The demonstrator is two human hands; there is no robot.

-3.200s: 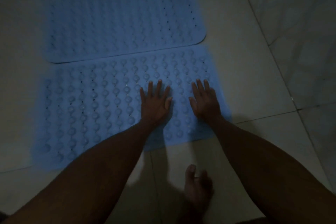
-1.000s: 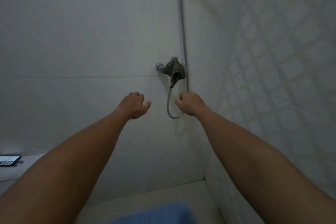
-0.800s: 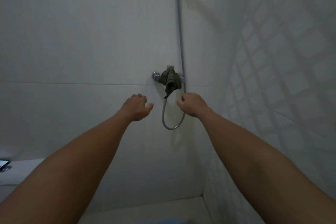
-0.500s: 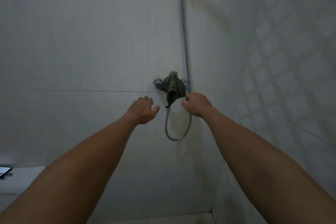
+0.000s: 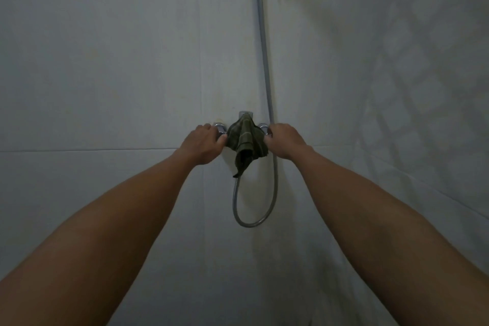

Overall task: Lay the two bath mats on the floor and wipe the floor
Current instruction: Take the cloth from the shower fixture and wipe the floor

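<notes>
Both arms were stretched out toward the tiled wall (image 5: 105, 61). L hand (image 5: 203, 144) was curled at the left side of the dark green cloth (image 5: 246, 143), fingers bent round by the chrome tap knob (image 5: 221, 128); couldn't tell if its grip had hold of the cloth edge or just the knob. R hand (image 5: 284, 141) was curled the same way at the cloth's right side, by the other knob (image 5: 262, 127); grip state also unclear, fingertips hidden behind the fabric. Cloth hung draped over the mixer tap (image 5: 246, 114), one corner dangling down. Shower hose (image 5: 264, 61) ran down the wall & looped below the tap. Bath mats & floor weren't in view.
</notes>
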